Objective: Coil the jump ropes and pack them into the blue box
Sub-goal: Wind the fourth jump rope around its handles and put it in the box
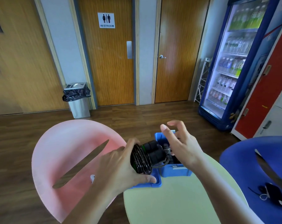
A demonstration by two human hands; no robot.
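At the far edge of the pale green round table [177, 199], the blue box [175, 171], open at the top, with black rope parts already inside. Just left of it, touching its side, a flat blue lid [154, 181], also at the table's far left edge. Above the lid and the box's left wall, a coiled black jump rope [141, 160], loops bunched together, two thick black handles [153, 151] pointing toward the box opening. Wrapped around the coil from the left, the left hand [122, 165], thumb underneath near the lid, fingers over the top, a firm hold on the rope. Over the box's right part, the right hand [180, 143], fingers spread wide and curved, holding nothing, close to the handles. Left of the table, a pink chair [64, 151]; to the right, a blue chair [243, 159] with a dark phone [274, 197] on the seat.
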